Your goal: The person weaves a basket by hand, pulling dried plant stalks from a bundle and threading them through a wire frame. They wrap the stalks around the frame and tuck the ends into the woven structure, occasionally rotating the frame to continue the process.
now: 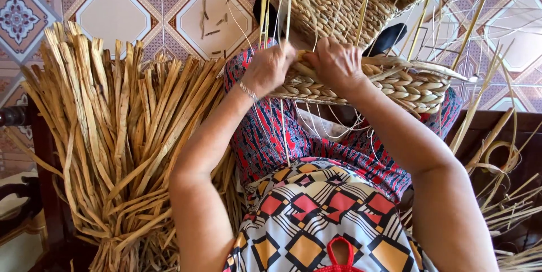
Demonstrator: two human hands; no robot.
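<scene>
At far left, a thick sheaf of dried flat reeds (113, 148), fanned upward, bound near its base, leaning beside the person's knee. Just right of it, the left hand (266, 68), bracelet at the wrist, fingers pinched together on thin pale strands (285, 18) running up toward the frame. Close beside, nearly touching, the right hand (337, 64), fist closed over the braided rim of the half-woven basket (406, 85) resting on the lap, rim tilted toward the body. Above, a yellow wire frame (451, 1) with woven work already filling its near side. Farther right, loose reed offcuts (508, 193) curling over a dark wooden edge.

To do this stretch well, probably: strands kept taut with the left pinch, braid held firm against the frame with the right, each pass pulled snug to the row below so no gap opens; grip shifted along in short reaches rather than long ones, to spare the dry fibre from cracking.

Underfoot, a patterned tiled floor (209, 18) in cream, pink and blue, a few scraps lying on one tile. At the left edge, dark carved furniture, partly seen.
</scene>
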